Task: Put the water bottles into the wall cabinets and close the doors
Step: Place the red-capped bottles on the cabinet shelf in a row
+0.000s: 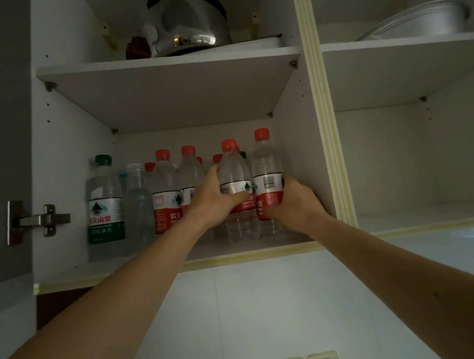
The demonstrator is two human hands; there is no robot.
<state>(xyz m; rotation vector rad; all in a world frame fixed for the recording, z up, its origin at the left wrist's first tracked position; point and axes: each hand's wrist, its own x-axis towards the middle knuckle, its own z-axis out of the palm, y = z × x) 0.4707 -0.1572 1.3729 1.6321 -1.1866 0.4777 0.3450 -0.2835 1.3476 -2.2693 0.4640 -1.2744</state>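
Left grip: the left hand [217, 201] wraps its fingers round the label band of a clear plastic water bottle with a red cap and red-and-white label [235, 179], thumb side toward the middle of the shelf.
Right grip: the right hand [295, 203] clasps a second clear red-capped water bottle [267, 174] from its right side, low on the red label.
Position: both bottles stand at the front right of the white wall cabinet's lower shelf [152, 262], touching each other, the right one just beside the cabinet's side wall.
Long axis: upright, caps up, grips at mid-height.
Neighbours: a row of red-capped bottles [165, 190] and a green-labelled bottle [104, 199] stand to the left and behind.
Likely next: let go, draw both hands straight back; the doors are not yet closed.
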